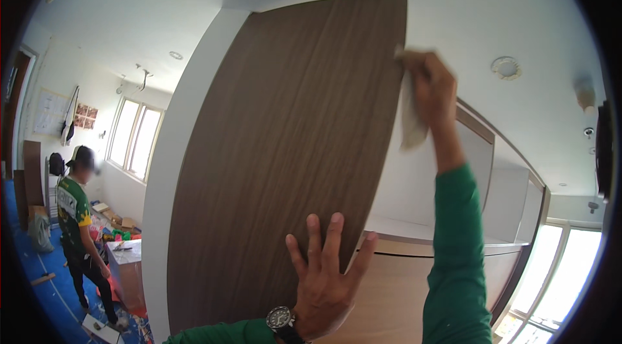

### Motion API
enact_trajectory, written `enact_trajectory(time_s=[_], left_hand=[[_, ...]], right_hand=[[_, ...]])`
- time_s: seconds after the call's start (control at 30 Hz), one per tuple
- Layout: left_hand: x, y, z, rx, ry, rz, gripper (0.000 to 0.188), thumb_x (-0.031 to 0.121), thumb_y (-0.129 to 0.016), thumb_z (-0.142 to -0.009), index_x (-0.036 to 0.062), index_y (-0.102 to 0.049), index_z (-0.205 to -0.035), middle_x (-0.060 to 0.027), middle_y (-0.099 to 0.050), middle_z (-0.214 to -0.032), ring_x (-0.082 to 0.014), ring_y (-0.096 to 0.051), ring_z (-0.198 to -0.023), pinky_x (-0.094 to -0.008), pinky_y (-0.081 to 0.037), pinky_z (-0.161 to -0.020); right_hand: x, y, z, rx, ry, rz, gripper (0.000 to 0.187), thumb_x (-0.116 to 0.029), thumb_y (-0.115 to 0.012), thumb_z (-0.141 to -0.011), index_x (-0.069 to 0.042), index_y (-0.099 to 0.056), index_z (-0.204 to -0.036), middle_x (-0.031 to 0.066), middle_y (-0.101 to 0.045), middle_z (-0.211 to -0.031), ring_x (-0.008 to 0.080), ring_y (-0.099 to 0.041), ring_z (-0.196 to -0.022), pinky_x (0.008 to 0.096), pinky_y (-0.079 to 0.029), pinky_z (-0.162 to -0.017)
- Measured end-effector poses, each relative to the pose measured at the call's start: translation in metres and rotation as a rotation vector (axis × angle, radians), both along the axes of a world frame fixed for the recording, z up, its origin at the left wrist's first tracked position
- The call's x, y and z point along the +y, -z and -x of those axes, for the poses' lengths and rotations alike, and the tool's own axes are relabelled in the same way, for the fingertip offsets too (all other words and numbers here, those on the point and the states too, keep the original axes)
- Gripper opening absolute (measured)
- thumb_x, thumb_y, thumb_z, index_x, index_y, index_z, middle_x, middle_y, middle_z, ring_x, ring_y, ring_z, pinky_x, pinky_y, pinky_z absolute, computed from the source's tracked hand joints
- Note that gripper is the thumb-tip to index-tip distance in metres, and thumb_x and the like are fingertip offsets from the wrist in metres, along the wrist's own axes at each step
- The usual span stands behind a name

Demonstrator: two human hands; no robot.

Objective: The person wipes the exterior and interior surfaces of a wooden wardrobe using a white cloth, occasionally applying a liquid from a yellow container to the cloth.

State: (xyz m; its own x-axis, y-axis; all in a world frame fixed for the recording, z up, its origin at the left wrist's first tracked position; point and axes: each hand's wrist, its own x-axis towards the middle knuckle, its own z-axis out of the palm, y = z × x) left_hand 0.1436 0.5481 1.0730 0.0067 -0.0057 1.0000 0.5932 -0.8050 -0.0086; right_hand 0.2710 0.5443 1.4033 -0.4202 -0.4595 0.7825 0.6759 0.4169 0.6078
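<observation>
While the left hand (327, 282) is resting splayed on the upright wood-grain panel (285, 149), the right hand (436, 88) is gripping a pale cloth (412, 124) at the panel's upper right edge; wiping is apparently proceeding, remainder unclear.

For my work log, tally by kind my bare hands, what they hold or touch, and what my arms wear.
Bare left hand, bare right hand: 2
Pale cloth: 1
Dark brown wood-grain panel: 1
Green long sleeves: 2
Round black wristwatch: 1
Total: 7
</observation>
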Motion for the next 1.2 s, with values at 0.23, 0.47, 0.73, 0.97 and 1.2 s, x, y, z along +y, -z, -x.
enact_trajectory(time_s=[0.23, 0.47, 0.73, 0.97, 1.2], left_hand=[[-0.01, -0.009, 0.02, 0.023, -0.062, 0.024, 0.091, -0.016, -0.056, -0.08, 0.0203, -0.035, -0.161, -0.0312, -0.021, -0.164, -0.062, -0.019, -0.148, -0.0868, -0.016, -0.105], [-0.006, 0.003, -0.002, 0.004, 0.007, -0.002, 0.093, -0.02, -0.051, -0.081, 0.0211, -0.032, -0.162, -0.0325, -0.02, -0.164, -0.0603, -0.019, -0.149, -0.0848, -0.015, -0.107], [-0.012, 0.001, 0.018, 0.003, -0.05, 0.033, 0.092, -0.02, -0.049, -0.082, 0.021, -0.032, -0.163, -0.0323, -0.018, -0.164, -0.0596, -0.017, -0.15, -0.084, -0.014, -0.108], [-0.013, -0.004, 0.014, 0.023, 0.002, 0.036, 0.098, -0.022, -0.051, -0.078, 0.0218, -0.03, -0.163, -0.0323, -0.018, -0.164, -0.0601, -0.016, -0.15, -0.0848, -0.015, -0.107], [-0.009, 0.0, 0.012, 0.034, 0.011, 0.005, 0.103, -0.024, -0.055, -0.075, 0.0236, -0.029, -0.163, -0.0333, -0.017, -0.164, -0.0619, -0.017, -0.149, -0.086, -0.017, -0.105]], right_hand=[[-0.001, 0.121, 0.011, -0.165, -0.08, 0.175, 0.03, 0.012, -0.063, -0.08, -0.008, -0.075, -0.099, 0.0123, -0.072, -0.096, 0.0297, -0.07, -0.085, 0.038, -0.058, -0.078], [0.004, -0.044, 0.006, 0.08, -0.1, 0.018, 0.013, -0.004, -0.065, -0.094, -0.003, -0.075, -0.102, 0.0143, -0.073, -0.097, 0.0318, -0.072, -0.087, 0.0358, -0.055, -0.079], [0.003, 0.131, 0.015, -0.167, -0.159, 0.102, 0.03, 0.013, -0.066, -0.078, -0.006, -0.074, -0.099, 0.0106, -0.074, -0.095, 0.0282, -0.07, -0.084, 0.0372, -0.059, -0.073], [0.01, 0.085, 0.007, -0.056, -0.106, 0.119, 0.027, 0.008, -0.062, -0.083, -0.009, -0.074, -0.1, 0.0107, -0.074, -0.096, 0.0304, -0.071, -0.09, 0.0376, -0.059, -0.076], [0.002, -0.139, 0.024, 0.238, 0.089, -0.016, 0.018, -0.018, -0.069, -0.092, -0.011, -0.079, -0.106, 0.0145, -0.076, -0.104, 0.0327, -0.073, -0.096, 0.0409, -0.055, -0.087]])
